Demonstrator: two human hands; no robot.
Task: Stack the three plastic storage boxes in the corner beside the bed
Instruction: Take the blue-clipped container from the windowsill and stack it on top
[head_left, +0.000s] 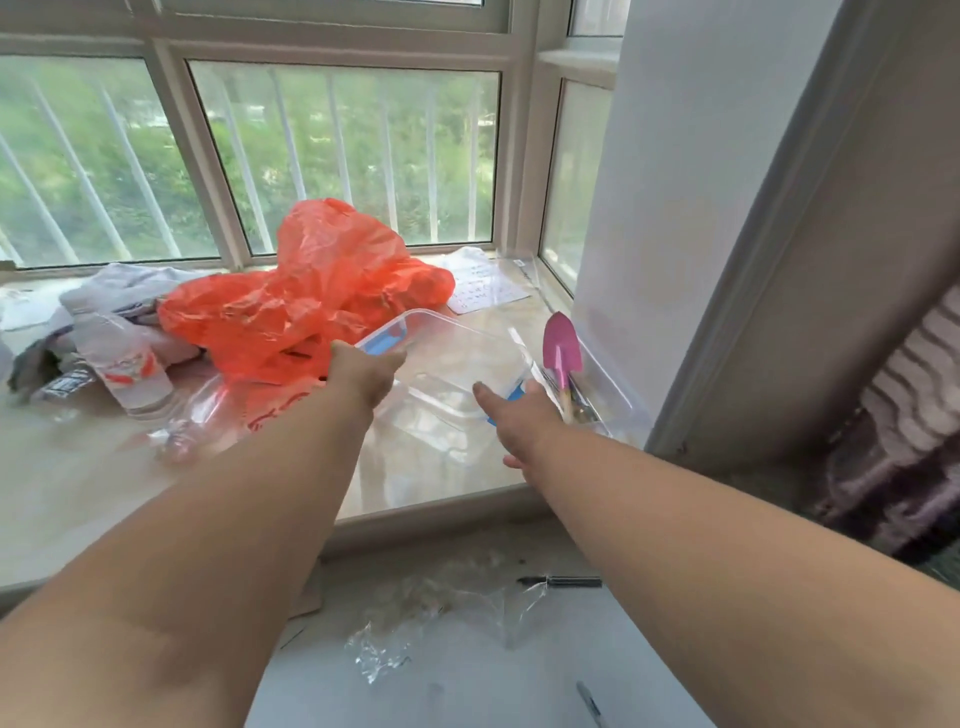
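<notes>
While the left hand and right hand clasp its blue-clipped ends, the clear box, just right of the orange bag, looks empty, light, stiff and slippery.

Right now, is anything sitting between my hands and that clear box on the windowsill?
Nothing visible. The left hand and right hand already grip the clear box at its blue clips. The orange bag only crowds its far left side.
</notes>
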